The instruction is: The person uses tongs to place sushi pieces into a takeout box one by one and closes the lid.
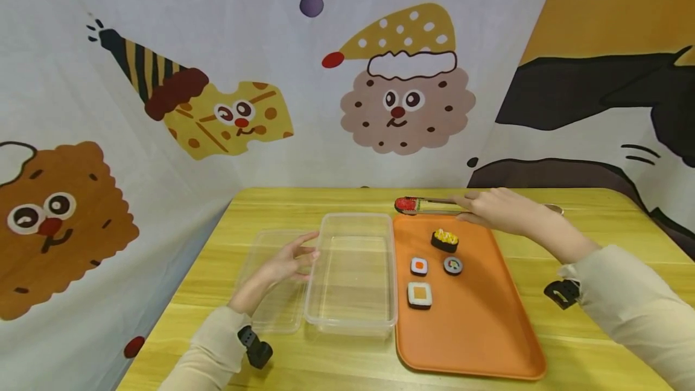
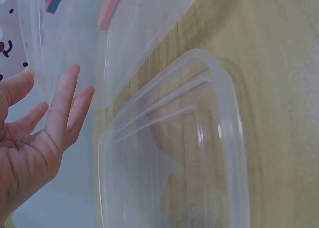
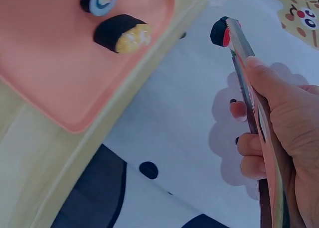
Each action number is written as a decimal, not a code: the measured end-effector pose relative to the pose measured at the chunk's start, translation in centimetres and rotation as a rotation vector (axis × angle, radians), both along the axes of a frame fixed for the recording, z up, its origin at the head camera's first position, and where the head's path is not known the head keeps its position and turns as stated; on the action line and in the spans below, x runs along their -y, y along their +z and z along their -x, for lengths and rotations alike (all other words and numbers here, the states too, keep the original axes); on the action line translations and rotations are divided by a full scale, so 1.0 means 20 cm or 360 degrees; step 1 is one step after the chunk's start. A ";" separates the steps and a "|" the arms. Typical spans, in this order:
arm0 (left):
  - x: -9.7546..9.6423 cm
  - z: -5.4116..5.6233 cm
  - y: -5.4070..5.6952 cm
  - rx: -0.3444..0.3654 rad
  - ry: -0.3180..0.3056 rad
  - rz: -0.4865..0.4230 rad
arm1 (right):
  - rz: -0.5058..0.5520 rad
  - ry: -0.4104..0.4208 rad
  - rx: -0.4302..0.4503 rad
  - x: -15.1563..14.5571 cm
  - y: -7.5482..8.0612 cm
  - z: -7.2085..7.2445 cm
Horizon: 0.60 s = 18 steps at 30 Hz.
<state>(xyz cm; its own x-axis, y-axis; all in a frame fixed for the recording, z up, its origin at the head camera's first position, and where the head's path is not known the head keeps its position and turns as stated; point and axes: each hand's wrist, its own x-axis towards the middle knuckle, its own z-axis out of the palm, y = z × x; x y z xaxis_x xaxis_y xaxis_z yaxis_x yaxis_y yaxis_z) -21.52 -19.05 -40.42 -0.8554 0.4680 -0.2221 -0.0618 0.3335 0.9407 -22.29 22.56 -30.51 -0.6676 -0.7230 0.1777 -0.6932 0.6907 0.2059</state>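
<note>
My right hand (image 1: pixel 499 207) grips metal tongs (image 3: pixel 243 43). Between the tongs' tips is a gunkan sushi piece (image 1: pixel 406 204) with a red top and black wrap, held up near the tray's far left corner. My left hand (image 1: pixel 288 263) is at the left wall of a clear plastic container (image 1: pixel 350 322), fingers loosely spread and fingertips right at its rim. Inside the container nothing lies. On the orange tray (image 1: pixel 472 336) are a yellow-topped gunkan (image 1: pixel 445 240), a round sushi roll (image 1: pixel 453 265) and two squarish rolls, one small (image 1: pixel 419 267), one larger (image 1: pixel 420 295).
A clear lid (image 1: pixel 271 312) lies flat on the wooden table (image 1: pixel 190 318), left of the container and partly under my left forearm. The tray stands close against the container's right side. A cloth with cartoon figures (image 1: pixel 407 113) hangs behind the table.
</note>
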 end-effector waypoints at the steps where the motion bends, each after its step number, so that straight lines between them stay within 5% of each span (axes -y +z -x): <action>1: 0.00 0.00 0.00 -0.0006 -0.0002 0.0002 | -0.0003 0.0002 -0.0009 0.01 0.01 0.00; 10: 0.02 0.00 0.00 0.0000 -0.0002 -0.0018 | -0.0056 0.0138 -0.0115 0.15 0.04 0.01; 18: 0.01 0.00 -0.01 -0.0023 0.0013 -0.0019 | -0.0270 0.0295 -0.0006 0.40 0.00 0.03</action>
